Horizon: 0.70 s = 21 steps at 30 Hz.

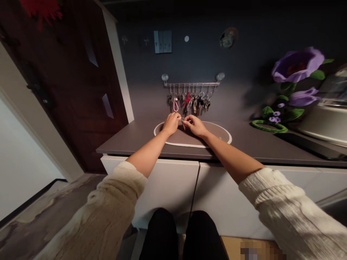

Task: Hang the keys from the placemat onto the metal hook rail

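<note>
Both of my hands meet over the oval mat, their fingertips pinched close together. Between them is what looks like a small metal key ring (182, 119), with a thin reddish-brown piece (184, 125) hanging below it; finer detail is too small to make out. My left hand (172, 123) pinches it from the left, and my right hand (194, 125) closes on it from the right. Just behind, several key bunches hang from a clear rack (191, 84) on the wall, among them a pink loop (175, 105) and a red cord (188, 98).
The brown oval mat (189, 141) with a white rim lies on the grey counter (130, 139). Purple artificial flowers (298, 68) and a large pale domed appliance (325, 121) stand at the right. White cabinet doors (165, 184) are below; a dark red door (81, 90) is at the left.
</note>
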Each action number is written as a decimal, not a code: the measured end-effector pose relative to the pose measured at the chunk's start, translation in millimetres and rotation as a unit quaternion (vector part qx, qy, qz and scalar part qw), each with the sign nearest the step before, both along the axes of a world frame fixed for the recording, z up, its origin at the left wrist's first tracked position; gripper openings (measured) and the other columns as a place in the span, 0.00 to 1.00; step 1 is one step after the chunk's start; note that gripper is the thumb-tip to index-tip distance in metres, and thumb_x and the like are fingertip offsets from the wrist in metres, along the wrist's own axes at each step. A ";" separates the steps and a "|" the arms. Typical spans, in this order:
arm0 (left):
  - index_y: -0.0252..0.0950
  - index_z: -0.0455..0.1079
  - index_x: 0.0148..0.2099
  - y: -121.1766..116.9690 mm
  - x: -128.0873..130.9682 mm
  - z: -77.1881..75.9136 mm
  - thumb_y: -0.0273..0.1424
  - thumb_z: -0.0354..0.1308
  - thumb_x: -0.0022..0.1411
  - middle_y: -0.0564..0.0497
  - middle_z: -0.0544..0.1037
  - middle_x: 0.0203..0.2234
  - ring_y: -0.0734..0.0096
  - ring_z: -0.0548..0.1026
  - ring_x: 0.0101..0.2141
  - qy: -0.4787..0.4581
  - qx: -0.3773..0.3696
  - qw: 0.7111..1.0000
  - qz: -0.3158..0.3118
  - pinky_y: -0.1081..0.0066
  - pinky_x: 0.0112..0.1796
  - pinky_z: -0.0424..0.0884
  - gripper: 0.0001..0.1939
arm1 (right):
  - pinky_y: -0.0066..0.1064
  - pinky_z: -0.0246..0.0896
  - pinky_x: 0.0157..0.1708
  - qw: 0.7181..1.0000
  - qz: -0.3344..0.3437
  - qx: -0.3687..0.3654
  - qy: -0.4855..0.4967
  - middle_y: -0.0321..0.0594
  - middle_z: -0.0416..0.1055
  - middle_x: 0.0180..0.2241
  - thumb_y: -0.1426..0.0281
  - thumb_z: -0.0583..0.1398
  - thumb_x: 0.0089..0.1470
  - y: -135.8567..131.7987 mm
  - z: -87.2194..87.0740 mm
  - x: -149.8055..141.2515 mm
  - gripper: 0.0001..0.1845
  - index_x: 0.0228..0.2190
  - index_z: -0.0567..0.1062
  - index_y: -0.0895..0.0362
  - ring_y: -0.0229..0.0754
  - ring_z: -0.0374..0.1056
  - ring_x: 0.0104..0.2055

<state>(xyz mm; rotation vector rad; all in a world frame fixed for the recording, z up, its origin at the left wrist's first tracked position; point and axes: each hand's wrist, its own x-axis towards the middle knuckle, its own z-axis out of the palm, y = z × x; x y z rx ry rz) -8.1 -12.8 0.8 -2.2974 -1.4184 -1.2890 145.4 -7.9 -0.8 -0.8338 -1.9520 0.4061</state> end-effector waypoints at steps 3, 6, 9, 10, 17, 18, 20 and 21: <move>0.35 0.64 0.34 0.3 1.0 0.2 0.27 0.44 0.61 0.48 0.71 0.34 0.68 0.66 0.40 -0.016 0.007 1.000 -0.013 0.69 0.43 0.60 0.08 | 0.27 0.56 0.28 1.000 0.007 0.000 0.010 0.34 0.66 0.24 0.65 0.57 0.48 0.4 0.0 -0.2 0.08 0.26 0.66 0.58 0.33 0.61 0.24; 0.35 0.64 0.34 -0.9 2.4 0.9 0.27 0.44 0.61 0.48 0.71 0.34 0.69 0.66 0.39 -0.032 0.008 0.999 -0.025 0.70 0.43 0.61 0.08 | 0.26 0.56 0.27 0.999 0.023 -0.007 0.026 0.32 0.64 0.22 0.64 0.56 0.48 2.6 -1.0 -0.4 0.09 0.26 0.66 0.58 0.32 0.59 0.23; 0.35 0.64 0.34 -3.0 4.0 2.1 0.27 0.44 0.61 0.48 0.72 0.35 0.70 0.66 0.39 -0.045 0.008 0.999 -0.028 0.71 0.43 0.61 0.08 | 0.26 0.55 0.27 0.998 0.033 -0.010 0.048 0.31 0.63 0.22 0.62 0.56 0.48 7.2 -3.2 -0.2 0.10 0.27 0.66 0.57 0.32 0.59 0.22; 0.35 0.64 0.34 -3.8 4.5 2.7 0.27 0.44 0.61 0.48 0.72 0.35 0.70 0.66 0.39 -0.047 0.007 0.999 -0.026 0.71 0.43 0.61 0.08 | 0.27 0.55 0.27 0.998 0.034 -0.010 0.055 0.31 0.63 0.22 0.62 0.57 0.47 8.9 -4.1 0.0 0.11 0.27 0.66 0.57 0.32 0.59 0.22; 0.34 0.65 0.37 -9.5 5.9 5.3 0.27 0.43 0.62 0.46 0.72 0.37 0.68 0.67 0.40 -0.031 0.009 0.999 0.019 0.69 0.44 0.61 0.10 | 0.26 0.54 0.26 0.993 0.035 -0.038 0.110 0.31 0.62 0.21 0.62 0.58 0.46 14.2 -6.3 1.2 0.11 0.26 0.66 0.57 0.32 0.58 0.22; 0.34 0.65 0.38 -10.2 6.0 5.0 0.27 0.42 0.62 0.46 0.72 0.37 0.68 0.67 0.41 -0.024 0.008 0.999 0.027 0.69 0.44 0.61 0.10 | 0.26 0.54 0.26 0.991 0.032 -0.043 0.121 0.31 0.62 0.21 0.62 0.58 0.45 14.2 -6.0 1.3 0.11 0.26 0.66 0.57 0.32 0.58 0.23; 0.35 0.65 0.38 -11.6 6.6 4.3 0.28 0.42 0.63 0.46 0.71 0.37 0.67 0.67 0.41 -0.003 0.003 0.999 0.038 0.68 0.43 0.61 0.10 | 0.26 0.54 0.26 0.988 0.025 -0.053 0.145 0.31 0.62 0.21 0.62 0.58 0.45 14.0 -5.2 1.9 0.11 0.25 0.66 0.57 0.32 0.57 0.23; 0.35 0.65 0.38 -12.5 7.2 4.0 0.29 0.42 0.63 0.46 0.71 0.37 0.66 0.67 0.41 0.011 0.000 0.999 0.040 0.68 0.43 0.61 0.11 | 0.26 0.55 0.26 0.986 0.022 -0.059 0.156 0.31 0.62 0.21 0.62 0.58 0.44 13.8 -4.6 2.4 0.11 0.25 0.65 0.57 0.32 0.57 0.23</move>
